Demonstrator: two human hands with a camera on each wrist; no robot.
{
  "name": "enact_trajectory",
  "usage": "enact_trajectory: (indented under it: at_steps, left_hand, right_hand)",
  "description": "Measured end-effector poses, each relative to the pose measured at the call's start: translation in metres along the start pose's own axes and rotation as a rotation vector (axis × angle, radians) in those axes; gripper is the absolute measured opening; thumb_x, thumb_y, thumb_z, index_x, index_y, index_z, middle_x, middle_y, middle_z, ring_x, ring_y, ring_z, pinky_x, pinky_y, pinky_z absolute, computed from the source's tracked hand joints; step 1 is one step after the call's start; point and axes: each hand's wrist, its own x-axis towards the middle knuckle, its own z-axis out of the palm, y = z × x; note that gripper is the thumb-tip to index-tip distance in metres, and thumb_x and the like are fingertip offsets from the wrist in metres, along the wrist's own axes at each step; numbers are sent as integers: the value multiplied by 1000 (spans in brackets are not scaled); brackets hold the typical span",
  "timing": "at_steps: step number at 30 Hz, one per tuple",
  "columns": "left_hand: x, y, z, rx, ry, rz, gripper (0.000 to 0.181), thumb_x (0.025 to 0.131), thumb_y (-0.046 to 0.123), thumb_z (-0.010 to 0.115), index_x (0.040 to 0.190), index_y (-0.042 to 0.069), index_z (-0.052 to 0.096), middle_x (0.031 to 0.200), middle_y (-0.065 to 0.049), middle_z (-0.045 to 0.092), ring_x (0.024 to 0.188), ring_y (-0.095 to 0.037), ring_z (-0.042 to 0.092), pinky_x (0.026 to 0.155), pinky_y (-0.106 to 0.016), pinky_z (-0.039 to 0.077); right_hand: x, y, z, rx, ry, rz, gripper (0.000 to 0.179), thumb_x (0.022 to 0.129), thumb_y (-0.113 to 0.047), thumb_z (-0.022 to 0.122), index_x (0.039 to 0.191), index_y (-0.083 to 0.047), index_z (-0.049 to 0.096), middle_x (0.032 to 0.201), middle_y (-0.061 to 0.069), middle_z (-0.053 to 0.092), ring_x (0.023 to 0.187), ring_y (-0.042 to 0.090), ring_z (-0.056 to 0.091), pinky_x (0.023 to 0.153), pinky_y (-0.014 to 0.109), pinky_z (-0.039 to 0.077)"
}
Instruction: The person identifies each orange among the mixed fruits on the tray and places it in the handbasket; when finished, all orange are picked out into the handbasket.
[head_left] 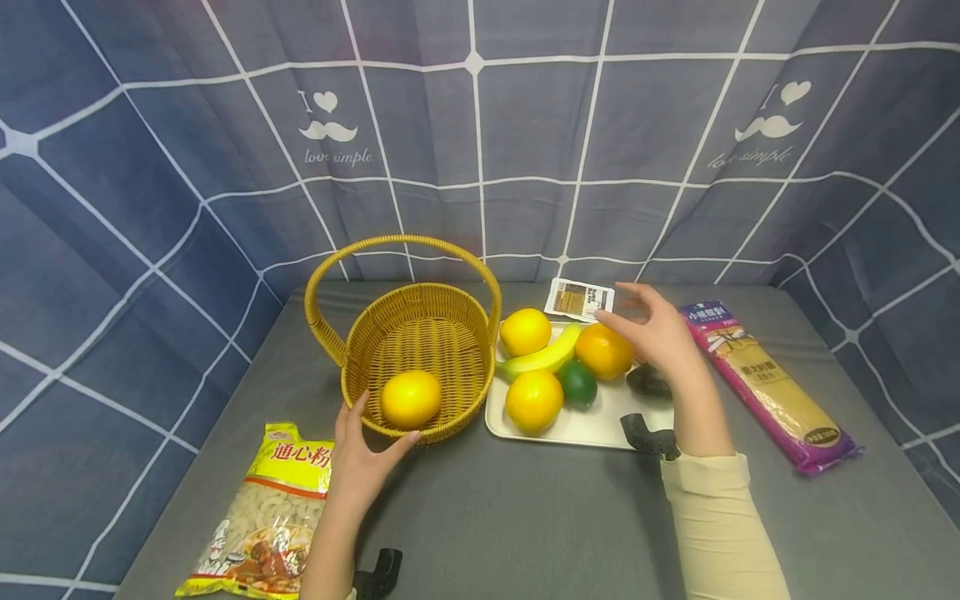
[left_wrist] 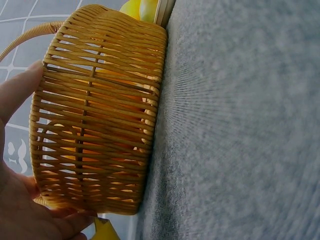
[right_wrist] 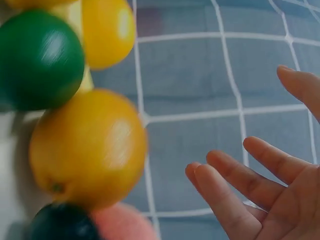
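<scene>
At the near left side of a woven basket [head_left: 360, 350] with a tall handle, my left hand [head_left: 362, 458] grips the rim, its thumb on the front edge. Inside sits a yellow lemon-like fruit [head_left: 412, 398]. My right hand [head_left: 654, 329] is raised over the right part of a white tray [head_left: 585, 433], fingers spread and holding nothing. Nearest to it is an orange [right_wrist: 90, 150]. Beside that lie a green fruit [head_left: 576, 385], a banana [head_left: 546, 357], two yellow fruits, one at the back [head_left: 525, 332] and one in front [head_left: 534, 401], and a dark avocado-like fruit [head_left: 648, 381].
A yellow bag of macaroni [head_left: 262, 517] lies left of my left forearm. To the right is a purple pack of noodles [head_left: 768, 383]. A small white packet [head_left: 579, 300] lies behind the tray, before a checked blue-grey cloth [head_left: 525, 125]. Part of a pink fruit [right_wrist: 125, 222] shows beneath the orange.
</scene>
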Motion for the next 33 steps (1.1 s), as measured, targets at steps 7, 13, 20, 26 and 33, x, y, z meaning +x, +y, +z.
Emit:
enact_trajectory:
  at_steps: [7, 13, 20, 26, 33]
  left_hand:
    - [0, 0, 1, 5, 5, -3, 101, 77, 45, 79, 154, 11, 21, 158, -23, 5, 140, -48, 12, 103, -70, 19]
    - [0, 0, 0, 5, -1, -7, 102, 77, 46, 79, 154, 11, 21, 158, -23, 5, 140, -49, 12, 103, -70, 19]
    - [-1, 2, 0, 5, 4, -12, 102, 77, 46, 79, 154, 11, 21, 157, -24, 5, 140, -49, 12, 103, -70, 19]
    - [-1, 3, -1, 6, 7, -9, 102, 77, 46, 79, 154, 11, 21, 157, -25, 6, 140, -50, 13, 103, -70, 19]
    - [-2, 0, 0, 8, 3, -1, 102, 77, 47, 78, 154, 12, 21, 157, -24, 6, 139, -51, 14, 101, -71, 21]
  right_hand:
    - [2, 28, -4, -46, -13, 90, 89, 83, -63, 62, 150, -12, 33, 138, 24, 48, 120, 41, 51, 95, 56, 42]
    - [5, 39, 2, -79, -60, 106, 88, 84, -63, 61, 148, -7, 34, 139, 27, 47, 126, 42, 46, 99, 57, 37]
    - [8, 44, 7, -150, -54, 89, 83, 86, -58, 62, 144, -4, 39, 134, 29, 49, 123, 43, 48, 99, 57, 37]
    - [12, 45, 13, -242, -8, 48, 78, 85, -56, 64, 139, -3, 46, 123, 27, 57, 112, 41, 52, 95, 57, 39]
    - [16, 45, 21, -335, -15, 42, 75, 86, -52, 65, 137, -1, 48, 118, 27, 58, 108, 40, 51, 95, 56, 37]
